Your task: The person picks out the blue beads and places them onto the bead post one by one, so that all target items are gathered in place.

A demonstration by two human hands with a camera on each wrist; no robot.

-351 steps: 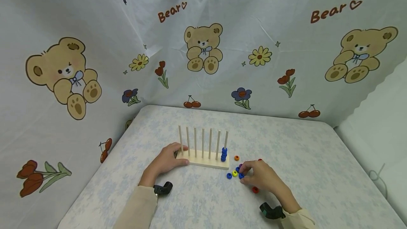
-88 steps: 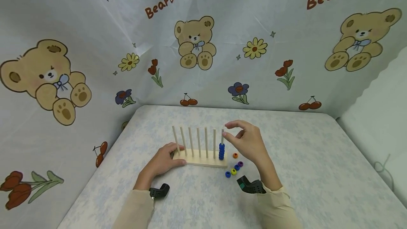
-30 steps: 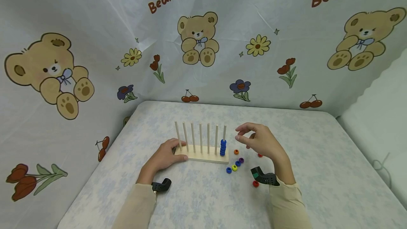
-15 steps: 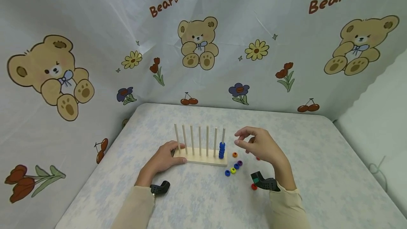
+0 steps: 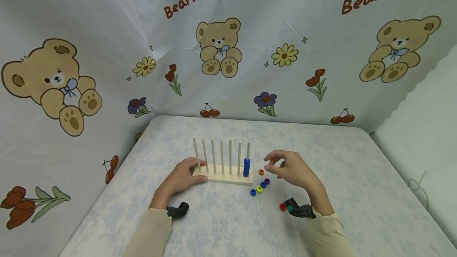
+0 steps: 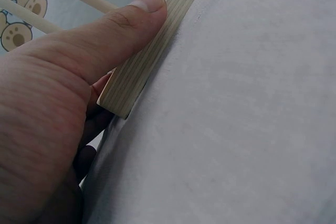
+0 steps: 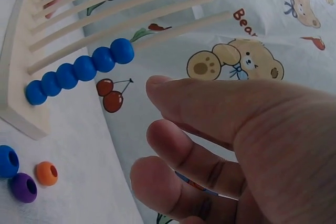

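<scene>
A wooden peg rack (image 5: 228,177) with a row of upright pegs stands on the table. Its left end is gripped by my left hand (image 5: 181,175), the thumb (image 6: 149,11) along the front of the base in the left wrist view. On the rightmost peg sits a stack of blue beads (image 5: 246,167), seen side-on in the right wrist view. My right hand (image 5: 292,169) hovers to the right of the rack, fingers loosely bent, thumb and fingertips apart with nothing between them. Below its fingertips lie an orange bead (image 5: 261,172) and a purple bead (image 5: 267,181).
Further loose beads lie by the rack's right front: a blue bead (image 5: 263,185), a yellow bead (image 5: 259,189) and another blue bead (image 5: 253,192). A red bead (image 5: 283,207) lies beside the right wrist camera (image 5: 298,209). A bear-print cloth (image 5: 242,102) hangs behind the table.
Since the earliest frame, the blue stack has grown. My right hand has left the rightmost peg's top, moving right and then lower towards the loose beads. The left hand keeps its grip.
</scene>
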